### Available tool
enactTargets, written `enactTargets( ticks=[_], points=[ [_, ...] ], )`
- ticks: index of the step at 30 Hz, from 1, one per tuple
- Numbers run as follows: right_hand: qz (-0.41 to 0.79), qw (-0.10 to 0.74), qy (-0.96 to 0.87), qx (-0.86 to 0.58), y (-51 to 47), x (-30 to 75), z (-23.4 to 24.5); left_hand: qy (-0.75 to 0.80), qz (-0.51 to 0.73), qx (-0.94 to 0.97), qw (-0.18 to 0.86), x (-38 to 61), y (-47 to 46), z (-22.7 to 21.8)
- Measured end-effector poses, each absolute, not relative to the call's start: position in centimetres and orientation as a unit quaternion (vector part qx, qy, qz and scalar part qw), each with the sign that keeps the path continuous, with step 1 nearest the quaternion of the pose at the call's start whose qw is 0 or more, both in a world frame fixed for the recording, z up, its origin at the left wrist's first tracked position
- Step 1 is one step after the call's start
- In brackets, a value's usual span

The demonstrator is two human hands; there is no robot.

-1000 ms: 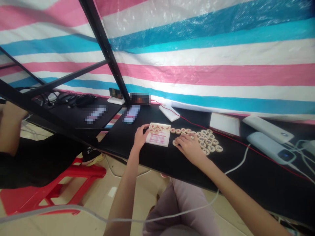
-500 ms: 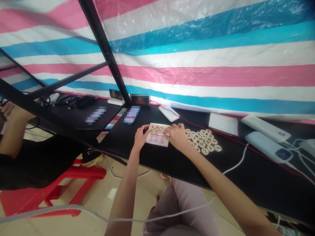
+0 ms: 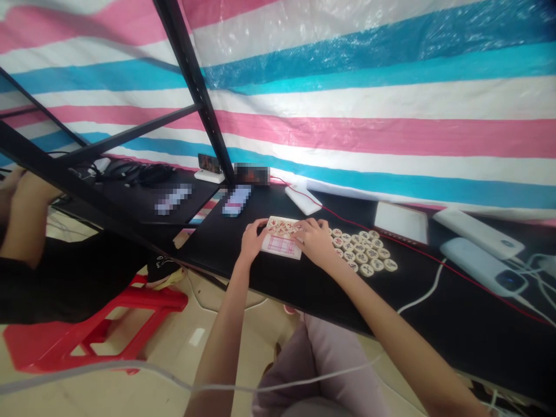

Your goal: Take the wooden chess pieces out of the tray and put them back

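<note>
A small white game board [image 3: 280,245] with red grid lines lies on the black table [image 3: 269,278], with a few round wooden pieces on its far part. My left hand [image 3: 252,238] grips the board's left edge, fingers curled over it. My right hand [image 3: 313,239] rests on the board's right edge, fingers bent down onto the pieces there; whether it pinches one is hidden. Just right of that hand lies a cluster of several round wooden chess pieces [image 3: 364,255] with red and dark characters.
A black metal frame post [image 3: 195,87] rises behind the board. Phones [image 3: 237,200], a white power bank [image 3: 303,199], a white box [image 3: 400,221], more power banks [image 3: 482,258] and cables lie on the table. Another person's arm [image 3: 24,208] and a red stool [image 3: 95,324] are at left.
My right hand left the loose pile of pieces and moved left onto the board's right edge. The row of pieces beside the board is gone. My left hand kept its grip.
</note>
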State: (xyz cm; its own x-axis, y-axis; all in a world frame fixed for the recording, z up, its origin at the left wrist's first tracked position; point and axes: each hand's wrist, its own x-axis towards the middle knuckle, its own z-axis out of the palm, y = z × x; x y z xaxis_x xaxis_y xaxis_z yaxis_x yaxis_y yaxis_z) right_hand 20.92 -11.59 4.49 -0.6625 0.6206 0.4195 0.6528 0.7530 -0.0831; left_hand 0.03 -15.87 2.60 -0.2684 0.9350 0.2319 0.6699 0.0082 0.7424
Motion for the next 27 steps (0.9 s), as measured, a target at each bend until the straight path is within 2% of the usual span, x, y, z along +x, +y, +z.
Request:
enactTargets(
  ticks=[13,20,27],
  points=[
    [-0.038,0.241,-0.905,-0.348,-11.28,20.28,4.36,0.687,0.4,0.584,0.166,-0.05,-15.81,2.36],
    [-0.057,0.211,-0.906,-0.362,-10.8,20.07,3.96,0.69,0.398,0.582,0.16,-0.05,-15.8,2.38],
    [-0.059,0.219,-0.902,-0.367,-11.13,20.21,3.78,0.693,0.397,0.578,0.166,-0.02,-15.81,2.53]
  ],
)
